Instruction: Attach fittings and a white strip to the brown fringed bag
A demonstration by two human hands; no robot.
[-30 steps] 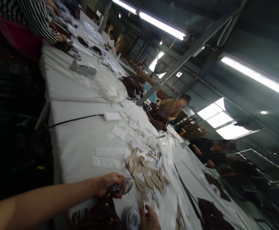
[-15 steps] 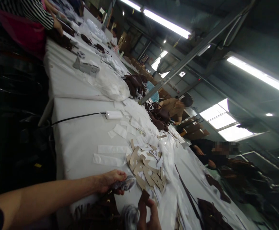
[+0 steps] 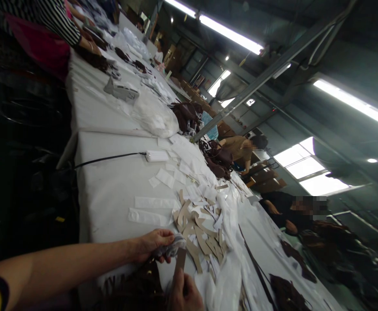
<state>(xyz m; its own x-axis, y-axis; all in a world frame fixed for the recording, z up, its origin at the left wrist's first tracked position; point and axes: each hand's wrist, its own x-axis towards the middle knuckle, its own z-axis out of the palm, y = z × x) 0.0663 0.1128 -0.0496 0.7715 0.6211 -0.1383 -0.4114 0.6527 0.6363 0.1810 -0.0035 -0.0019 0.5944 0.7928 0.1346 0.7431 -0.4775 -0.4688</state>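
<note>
Closed around a grey-white wrapped bundle [image 3: 175, 245], my left hand [image 3: 156, 244] is above the near part of the table. Just below and to its right, my right hand [image 3: 186, 292] pinches a flat brown strip [image 3: 181, 259], whose upper end stands close beside the bundle. I cannot tell whether strip and bundle touch. Under my left hand lies a dark brown article [image 3: 142, 278] with small metal-coloured parts, mostly in shadow. What is inside the bundle's wrapping does not show.
Curved tan card scraps [image 3: 200, 235] and white paper pieces [image 3: 164, 177] litter the white-covered table [image 3: 107, 185]. A white power strip [image 3: 156, 156] trails a black cable. Brown bags [image 3: 218, 157] lie farther off. Co-workers stand along both sides; a slanting metal post [image 3: 237, 101] rises beyond.
My right hand has moved left with the brown strip, which now stands upright beside the bundle. A second grey wrapped piece near that hand no longer shows. My left hand has barely shifted.
</note>
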